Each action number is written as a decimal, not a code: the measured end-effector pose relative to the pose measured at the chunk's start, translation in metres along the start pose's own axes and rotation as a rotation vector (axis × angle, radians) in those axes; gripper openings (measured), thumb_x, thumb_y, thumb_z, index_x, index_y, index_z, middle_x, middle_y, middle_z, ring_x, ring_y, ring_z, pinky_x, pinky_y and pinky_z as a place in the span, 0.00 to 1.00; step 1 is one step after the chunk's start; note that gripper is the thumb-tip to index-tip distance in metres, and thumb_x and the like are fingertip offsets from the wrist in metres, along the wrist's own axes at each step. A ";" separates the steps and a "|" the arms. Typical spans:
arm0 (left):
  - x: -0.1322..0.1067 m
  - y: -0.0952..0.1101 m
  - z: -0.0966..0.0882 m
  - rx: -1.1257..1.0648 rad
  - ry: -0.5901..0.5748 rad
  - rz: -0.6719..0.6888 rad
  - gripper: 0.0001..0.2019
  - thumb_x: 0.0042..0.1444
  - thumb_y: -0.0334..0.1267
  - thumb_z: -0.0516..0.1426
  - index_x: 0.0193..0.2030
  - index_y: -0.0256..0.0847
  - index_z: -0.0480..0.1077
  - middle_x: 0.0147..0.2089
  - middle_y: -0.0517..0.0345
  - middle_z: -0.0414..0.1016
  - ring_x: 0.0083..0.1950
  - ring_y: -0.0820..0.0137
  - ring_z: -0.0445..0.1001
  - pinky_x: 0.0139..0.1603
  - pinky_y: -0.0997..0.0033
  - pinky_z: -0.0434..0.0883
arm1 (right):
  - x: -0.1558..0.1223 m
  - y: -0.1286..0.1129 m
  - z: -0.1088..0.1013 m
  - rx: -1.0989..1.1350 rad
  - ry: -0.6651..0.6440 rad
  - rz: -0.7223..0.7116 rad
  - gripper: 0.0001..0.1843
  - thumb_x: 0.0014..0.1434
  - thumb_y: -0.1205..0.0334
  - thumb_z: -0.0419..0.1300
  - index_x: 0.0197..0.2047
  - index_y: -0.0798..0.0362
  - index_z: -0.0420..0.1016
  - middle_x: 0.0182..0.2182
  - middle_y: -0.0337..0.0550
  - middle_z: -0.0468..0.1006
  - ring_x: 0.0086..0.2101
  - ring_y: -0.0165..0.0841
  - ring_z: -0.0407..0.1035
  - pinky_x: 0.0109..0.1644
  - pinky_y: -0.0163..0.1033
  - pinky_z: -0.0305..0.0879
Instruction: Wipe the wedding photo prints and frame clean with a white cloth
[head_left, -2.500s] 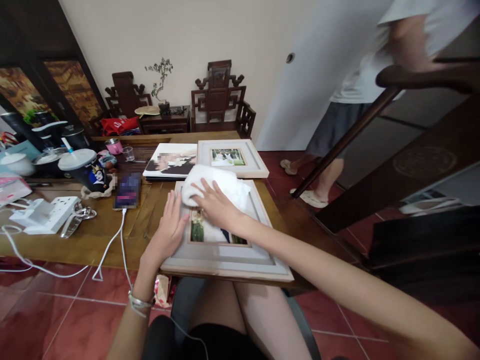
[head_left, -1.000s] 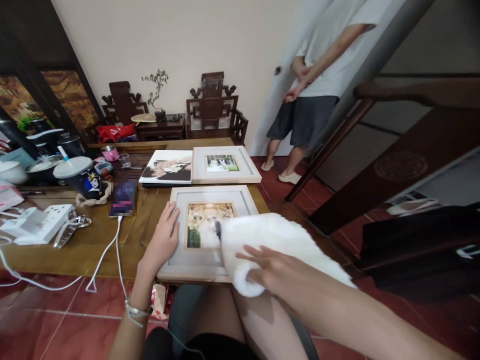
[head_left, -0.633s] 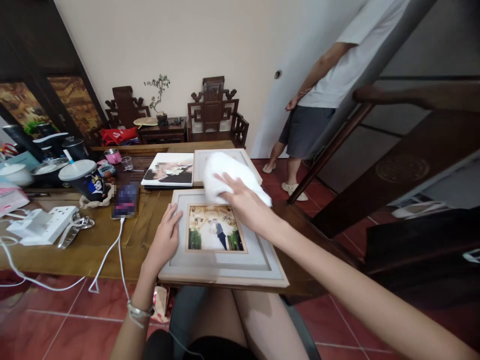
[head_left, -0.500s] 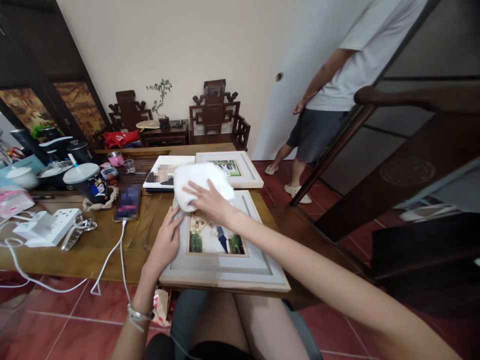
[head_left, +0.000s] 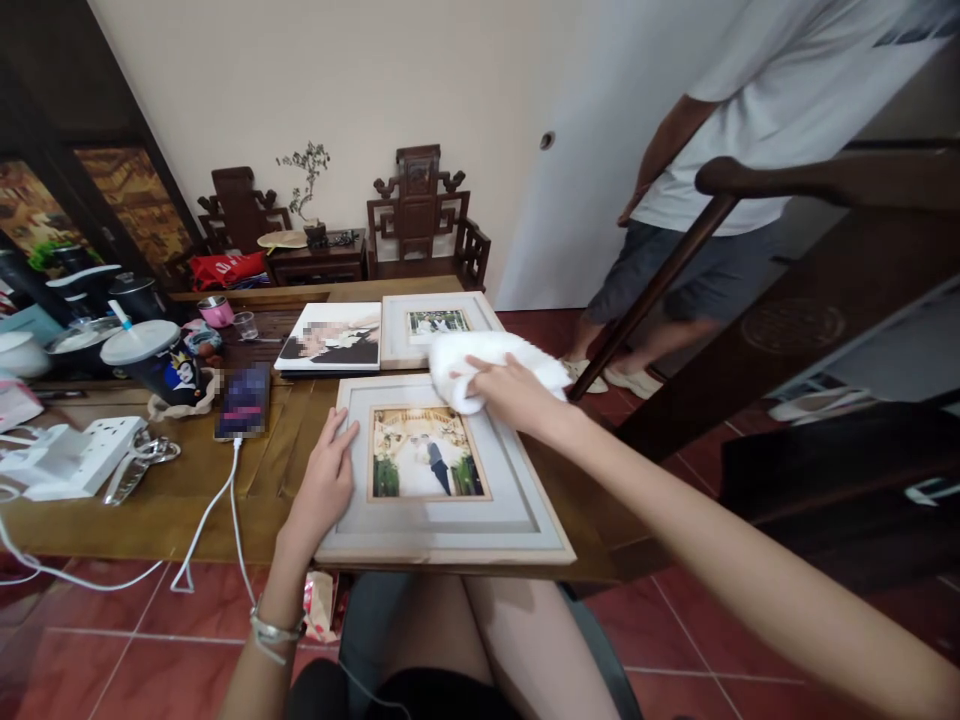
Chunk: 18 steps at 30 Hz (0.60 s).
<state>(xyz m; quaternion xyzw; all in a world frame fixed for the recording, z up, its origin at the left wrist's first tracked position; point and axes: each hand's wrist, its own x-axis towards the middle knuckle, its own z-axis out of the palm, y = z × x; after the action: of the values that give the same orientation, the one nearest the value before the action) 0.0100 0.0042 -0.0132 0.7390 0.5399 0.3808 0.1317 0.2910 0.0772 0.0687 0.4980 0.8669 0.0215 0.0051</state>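
Note:
A picture frame (head_left: 448, 540) with a pale border and a wedding photo lies flat at the table's front edge. My left hand (head_left: 328, 480) holds this frame by its left side, with the thumb and fingers over the rim. A fluffy white cloth (head_left: 442, 365) is bunched under my right hand (head_left: 510, 392), which grips it at the frame's far right corner. The cloth hides that corner and part of a second picture frame (head_left: 397, 335) behind. Left of the second frame lies a white photo panel (head_left: 304, 325) on a dark base.
On the left of the table are a phone (head_left: 241, 400) on a white cable, a power strip (head_left: 97, 455), a clear hair claw (head_left: 142, 465) and a lidded cup (head_left: 161, 365). A person in a white shirt (head_left: 765, 150) stands beyond a dark wooden chair (head_left: 810, 190) at right.
My right hand has moved the white cloth rightward across the frame's far side, uncovering the photo and white panel. My left hand stays at the left rim. The person at right has shifted.

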 end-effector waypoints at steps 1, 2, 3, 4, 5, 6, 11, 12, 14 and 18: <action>0.000 0.000 0.000 0.001 0.005 0.002 0.20 0.63 0.31 0.44 0.58 0.37 0.69 0.69 0.44 0.60 0.73 0.63 0.52 0.72 0.52 0.52 | -0.007 0.005 0.000 -0.017 0.006 0.023 0.27 0.49 0.87 0.47 0.42 0.56 0.79 0.58 0.57 0.73 0.65 0.47 0.54 0.62 0.66 0.52; 0.000 0.000 0.000 0.000 0.012 0.007 0.20 0.63 0.31 0.45 0.58 0.38 0.69 0.69 0.45 0.61 0.73 0.63 0.52 0.72 0.52 0.52 | -0.014 0.007 0.000 -0.036 0.014 0.024 0.27 0.48 0.87 0.47 0.41 0.57 0.79 0.58 0.56 0.73 0.65 0.48 0.54 0.62 0.65 0.53; 0.000 0.000 0.000 -0.003 0.019 0.011 0.20 0.63 0.31 0.45 0.59 0.39 0.69 0.69 0.46 0.61 0.73 0.63 0.52 0.72 0.52 0.52 | -0.021 0.007 -0.001 -0.052 0.023 0.009 0.27 0.48 0.87 0.47 0.40 0.58 0.80 0.58 0.56 0.72 0.65 0.49 0.53 0.62 0.64 0.54; 0.000 0.000 0.000 -0.004 0.024 0.016 0.21 0.63 0.31 0.45 0.59 0.39 0.69 0.69 0.46 0.61 0.73 0.63 0.52 0.72 0.52 0.52 | -0.029 0.005 -0.002 -0.060 0.025 -0.016 0.27 0.46 0.87 0.47 0.39 0.58 0.80 0.59 0.56 0.71 0.65 0.49 0.53 0.62 0.63 0.54; 0.001 -0.001 0.000 -0.003 0.023 0.020 0.21 0.63 0.31 0.45 0.59 0.39 0.69 0.69 0.46 0.61 0.73 0.62 0.52 0.72 0.52 0.52 | -0.037 0.000 -0.005 -0.056 0.019 -0.043 0.27 0.45 0.88 0.47 0.37 0.59 0.80 0.59 0.55 0.70 0.65 0.49 0.52 0.63 0.62 0.54; 0.001 -0.001 0.000 0.002 0.018 0.021 0.21 0.63 0.31 0.45 0.59 0.38 0.68 0.69 0.45 0.61 0.73 0.62 0.52 0.72 0.52 0.52 | -0.047 -0.006 -0.008 -0.041 0.007 -0.059 0.26 0.43 0.88 0.47 0.36 0.59 0.80 0.60 0.55 0.70 0.65 0.49 0.53 0.63 0.61 0.54; 0.002 -0.001 -0.001 0.035 -0.020 0.015 0.21 0.64 0.31 0.44 0.60 0.35 0.67 0.69 0.41 0.60 0.73 0.61 0.51 0.72 0.51 0.52 | -0.103 -0.037 -0.027 0.108 -0.103 -0.122 0.23 0.43 0.86 0.48 0.30 0.55 0.79 0.49 0.55 0.79 0.60 0.45 0.64 0.64 0.53 0.58; 0.002 -0.001 -0.002 0.037 -0.021 0.018 0.21 0.64 0.32 0.44 0.60 0.35 0.67 0.69 0.42 0.59 0.73 0.61 0.51 0.72 0.52 0.52 | -0.114 -0.041 -0.030 0.135 -0.116 -0.141 0.23 0.44 0.85 0.48 0.29 0.54 0.78 0.47 0.54 0.80 0.59 0.44 0.65 0.63 0.51 0.60; 0.002 0.000 -0.002 0.038 -0.027 0.024 0.21 0.64 0.32 0.44 0.60 0.36 0.67 0.70 0.43 0.59 0.73 0.61 0.51 0.72 0.52 0.52 | -0.131 -0.043 -0.033 0.192 -0.117 -0.175 0.23 0.43 0.84 0.49 0.28 0.51 0.78 0.47 0.49 0.81 0.57 0.43 0.67 0.62 0.49 0.61; 0.004 0.001 -0.005 0.049 -0.077 0.023 0.21 0.64 0.32 0.45 0.60 0.34 0.68 0.70 0.42 0.57 0.74 0.60 0.49 0.72 0.52 0.52 | -0.132 -0.033 -0.028 0.264 -0.073 -0.174 0.25 0.42 0.83 0.49 0.31 0.48 0.79 0.48 0.42 0.81 0.59 0.42 0.66 0.63 0.49 0.60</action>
<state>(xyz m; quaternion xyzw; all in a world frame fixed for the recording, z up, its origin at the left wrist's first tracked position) 0.0083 0.0059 -0.0077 0.7622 0.5353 0.3400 0.1298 0.3283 -0.0544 0.0942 0.4179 0.9013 -0.1112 -0.0273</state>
